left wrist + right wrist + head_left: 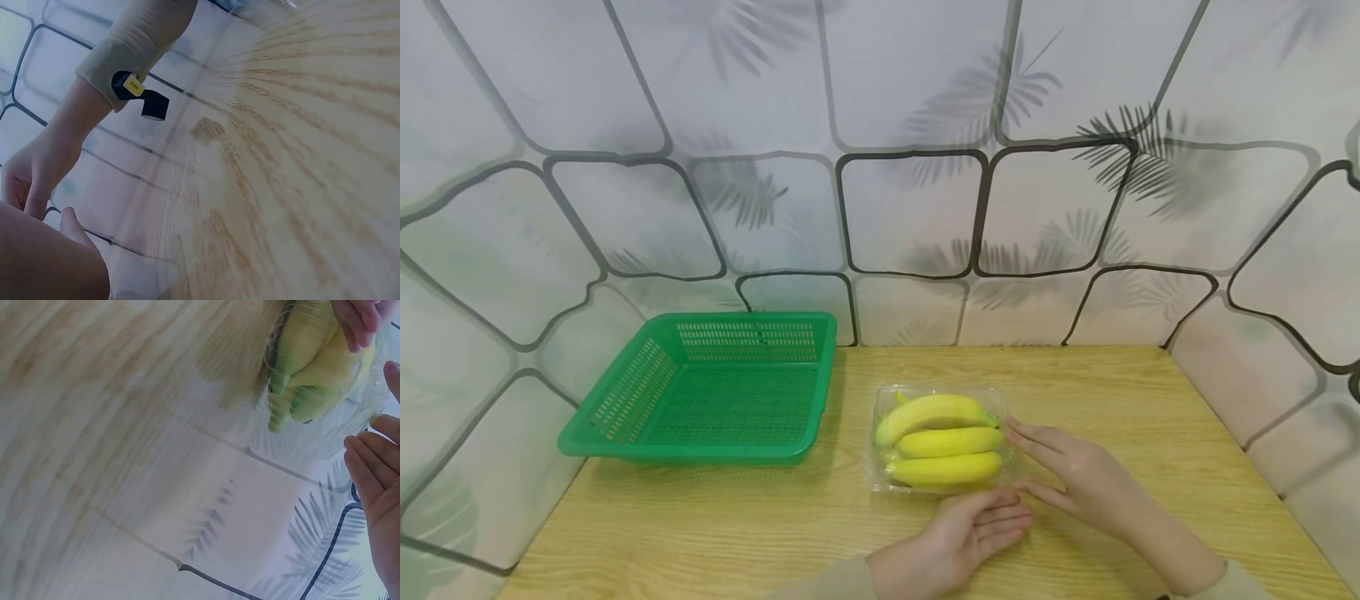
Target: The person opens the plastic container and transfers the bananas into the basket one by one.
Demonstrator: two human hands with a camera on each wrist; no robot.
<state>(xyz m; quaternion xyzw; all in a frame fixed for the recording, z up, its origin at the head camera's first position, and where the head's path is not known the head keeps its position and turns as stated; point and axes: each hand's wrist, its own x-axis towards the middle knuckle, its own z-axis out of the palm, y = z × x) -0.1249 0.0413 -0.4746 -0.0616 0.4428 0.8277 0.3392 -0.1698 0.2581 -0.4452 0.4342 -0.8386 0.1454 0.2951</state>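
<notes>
The head view shows a clear plastic container [878,478] of bananas [951,442] on a wood-grain table [1150,433], roughly midway between the table's left and right edges and short of its far edge. At least three bananas lie side by side across it. The right hand [1086,479] is at the container's right side, fingers stretched out; whether its fingertips touch the plastic, I cannot tell. The left hand [955,537] is beside the container's near side, palm turned upward, fingers extended. Neither hand grips anything. A green basket [685,452] with slotted sides sits at the table's far left corner, apart from the container. The left wrist view shows a black device [154,105] with a yellow label at the right sleeve [103,69]. A patterned wall [910,212] rises behind the far edge.
</notes>
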